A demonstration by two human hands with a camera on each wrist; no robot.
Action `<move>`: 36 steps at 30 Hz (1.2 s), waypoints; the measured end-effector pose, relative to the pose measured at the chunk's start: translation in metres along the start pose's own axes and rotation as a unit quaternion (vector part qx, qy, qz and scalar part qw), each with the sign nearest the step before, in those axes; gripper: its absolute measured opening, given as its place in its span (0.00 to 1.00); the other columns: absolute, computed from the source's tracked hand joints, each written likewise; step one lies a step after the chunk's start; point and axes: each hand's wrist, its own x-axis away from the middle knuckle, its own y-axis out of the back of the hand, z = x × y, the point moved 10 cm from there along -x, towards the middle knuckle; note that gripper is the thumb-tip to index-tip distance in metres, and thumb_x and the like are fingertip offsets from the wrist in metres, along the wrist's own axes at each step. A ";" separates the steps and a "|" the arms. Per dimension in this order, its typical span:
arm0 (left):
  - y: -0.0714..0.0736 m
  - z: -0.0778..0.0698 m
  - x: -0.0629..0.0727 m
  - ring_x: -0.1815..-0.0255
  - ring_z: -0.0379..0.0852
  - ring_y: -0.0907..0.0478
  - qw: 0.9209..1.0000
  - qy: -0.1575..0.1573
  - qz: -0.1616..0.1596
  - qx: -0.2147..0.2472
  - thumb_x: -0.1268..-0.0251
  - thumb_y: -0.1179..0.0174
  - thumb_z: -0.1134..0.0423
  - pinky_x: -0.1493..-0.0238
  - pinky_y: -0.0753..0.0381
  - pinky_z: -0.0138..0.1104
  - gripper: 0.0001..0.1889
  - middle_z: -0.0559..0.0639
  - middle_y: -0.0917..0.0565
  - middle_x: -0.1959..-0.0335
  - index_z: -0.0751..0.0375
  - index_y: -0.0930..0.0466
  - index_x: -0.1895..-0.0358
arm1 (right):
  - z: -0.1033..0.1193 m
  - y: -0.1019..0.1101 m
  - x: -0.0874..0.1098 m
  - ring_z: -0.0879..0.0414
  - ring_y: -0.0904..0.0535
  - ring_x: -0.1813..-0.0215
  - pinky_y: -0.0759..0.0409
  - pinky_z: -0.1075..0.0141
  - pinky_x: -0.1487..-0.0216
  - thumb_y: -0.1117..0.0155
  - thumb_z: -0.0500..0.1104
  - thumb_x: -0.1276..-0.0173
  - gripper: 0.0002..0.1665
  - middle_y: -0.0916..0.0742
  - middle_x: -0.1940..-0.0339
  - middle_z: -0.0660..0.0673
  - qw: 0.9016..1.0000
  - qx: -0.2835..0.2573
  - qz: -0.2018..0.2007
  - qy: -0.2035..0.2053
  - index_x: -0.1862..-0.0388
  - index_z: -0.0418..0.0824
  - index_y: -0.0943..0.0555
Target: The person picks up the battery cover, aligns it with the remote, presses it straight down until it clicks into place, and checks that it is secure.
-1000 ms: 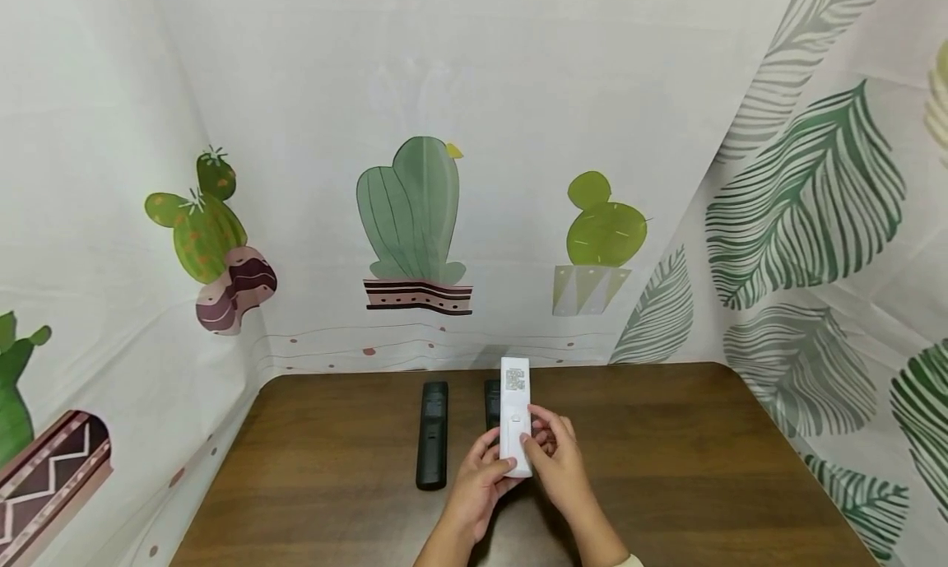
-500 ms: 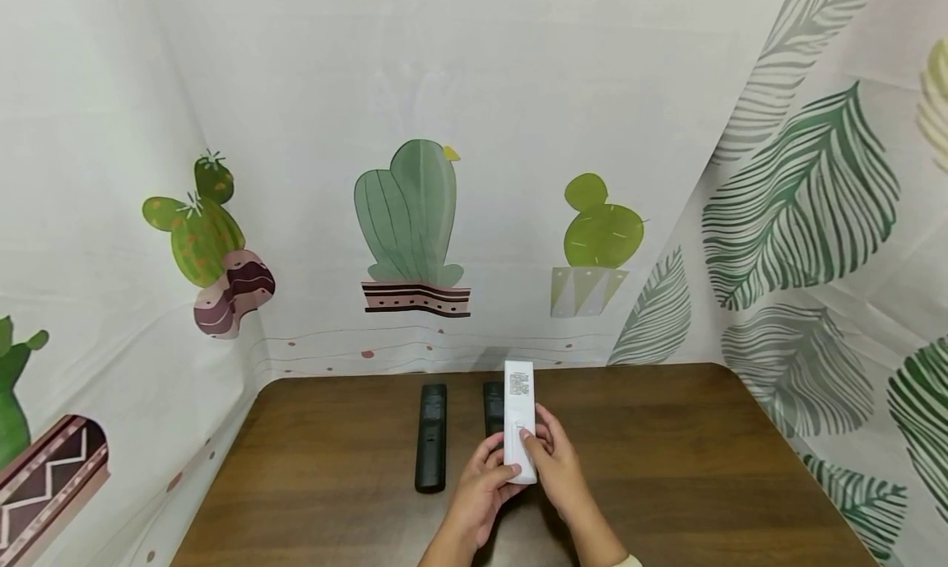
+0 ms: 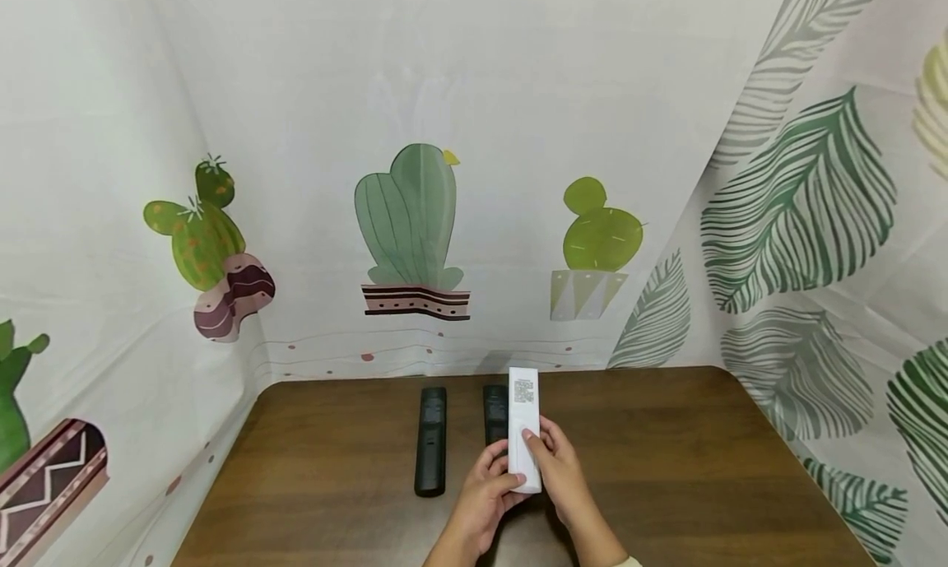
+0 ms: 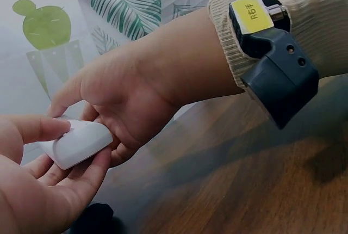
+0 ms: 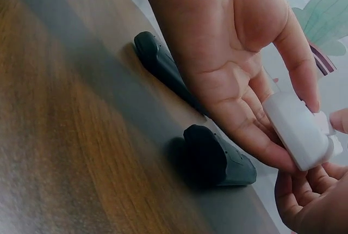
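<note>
Both hands hold up a white remote control (image 3: 524, 402), its back face up with a printed label near the far end. My left hand (image 3: 483, 493) grips the near end, thumb on top and fingers beneath. From the right, my right hand (image 3: 563, 468) holds the side, its thumb pressing on the middle of the back. In the right wrist view a small white part (image 5: 322, 124) stands out from the remote's back, close to the thumbs. The left wrist view shows the remote's rounded end (image 4: 81, 142) between both hands' fingers. The remote's button side is hidden.
A black remote (image 3: 431, 443) lies on the wooden table (image 3: 318, 468) left of the hands. Another black remote (image 3: 494, 406) lies partly behind the white one. Cloth printed with cacti and leaves (image 3: 504, 139) hangs around the table's back and sides.
The white remote and both hands have shifted slightly right and nearer. My right thumb has moved up over the latch mark on the remote's back, covering it. The black remotes stay put.
</note>
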 end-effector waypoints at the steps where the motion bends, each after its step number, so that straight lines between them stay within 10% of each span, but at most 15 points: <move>1: 0.000 0.000 0.001 0.54 0.47 0.16 1.000 0.000 0.001 0.001 0.40 0.39 0.73 0.54 0.16 0.37 0.34 0.52 0.18 0.44 0.64 0.38 0.29 | -0.001 0.000 0.000 0.58 0.20 0.55 0.21 0.68 0.55 0.42 0.45 0.23 0.31 0.15 0.44 0.33 1.000 -0.002 0.000 -0.002 0.28 0.32 0.33; 36: -0.008 0.000 0.004 0.52 0.47 0.16 1.000 -0.004 0.011 -0.001 0.39 0.39 0.74 0.52 0.15 0.38 0.34 0.55 0.19 0.42 0.64 0.39 0.28 | -0.007 0.007 -0.005 0.59 0.19 0.60 0.20 0.68 0.59 0.39 0.41 0.26 0.24 0.14 0.53 0.37 1.000 -0.014 -0.027 0.001 0.35 0.32 0.26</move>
